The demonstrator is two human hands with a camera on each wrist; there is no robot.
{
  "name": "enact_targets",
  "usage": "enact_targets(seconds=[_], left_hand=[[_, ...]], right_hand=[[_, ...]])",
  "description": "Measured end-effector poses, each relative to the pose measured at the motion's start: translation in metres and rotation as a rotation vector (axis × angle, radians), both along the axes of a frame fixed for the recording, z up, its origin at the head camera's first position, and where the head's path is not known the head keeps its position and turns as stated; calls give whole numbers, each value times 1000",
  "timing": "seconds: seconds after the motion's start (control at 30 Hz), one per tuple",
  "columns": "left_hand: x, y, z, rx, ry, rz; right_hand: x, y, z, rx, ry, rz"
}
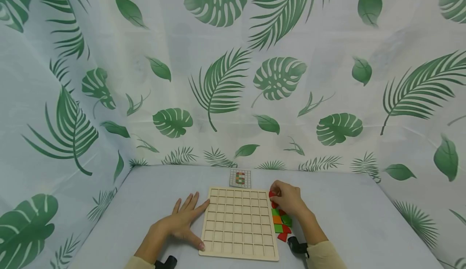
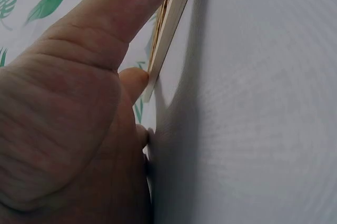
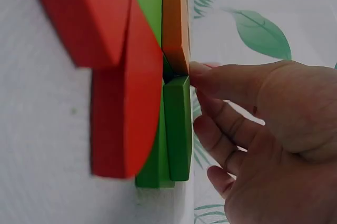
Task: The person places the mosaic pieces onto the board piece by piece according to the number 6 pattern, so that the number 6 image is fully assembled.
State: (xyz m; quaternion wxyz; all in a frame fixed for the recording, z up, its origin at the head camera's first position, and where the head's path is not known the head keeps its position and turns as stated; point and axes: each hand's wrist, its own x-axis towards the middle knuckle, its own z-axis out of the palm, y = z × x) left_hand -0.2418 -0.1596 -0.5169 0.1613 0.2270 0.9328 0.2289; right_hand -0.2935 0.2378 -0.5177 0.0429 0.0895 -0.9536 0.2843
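A pale wooden grid board (image 1: 238, 222) lies flat on the table, its grid cells bare. My left hand (image 1: 182, 222) is spread along the board's left side, with thumb and index fingertip at its edge; the left wrist view shows the thumb reaching to that wooden edge. Beyond the board's upper right corner, my right hand (image 1: 287, 198) pinches a red piece (image 1: 272, 194) between thumb and fingers. In the right wrist view the fingertips are largely hidden behind an orange block (image 3: 175, 23) and a green block (image 3: 179, 129).
Several red, green and orange blocks (image 1: 278, 228) lie in a loose cluster along the board's right side. A small pattern card (image 1: 240, 178) with a coloured design lies behind the board. Leaf-printed cloth (image 1: 233, 99) hangs behind the table and at both sides.
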Motion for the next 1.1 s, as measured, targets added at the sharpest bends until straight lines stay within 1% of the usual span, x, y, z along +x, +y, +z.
enact_targets(seconds=[0.1,0.23,0.3,0.37,0.47,0.6,0.73,0.97,1.1], left_hand=[[0,-1,0,3,0,-4],[0,-1,-1,2,1,-10],[0,-2,0,4,-2,-11],[0,-2,0,5,-5,-10],[0,-2,0,4,-6,-7],[0,-2,-1,5,-4,-6],[0,-2,-2,13,-8,-4],[-1,-2,-5,23,-7,-11],[-1,-2,-4,24,-8,-5]], right_hand=[[2,-1,2,-44,-12,-10],[4,-4,7,-159,-51,-18],[4,-5,9,-204,-43,-17],[4,-7,10,-224,-11,-11],[2,-10,11,-244,40,10],[1,-16,10,-287,53,40],[1,-25,11,-296,79,73],[4,-41,23,-327,98,165],[3,-51,29,-370,100,216]])
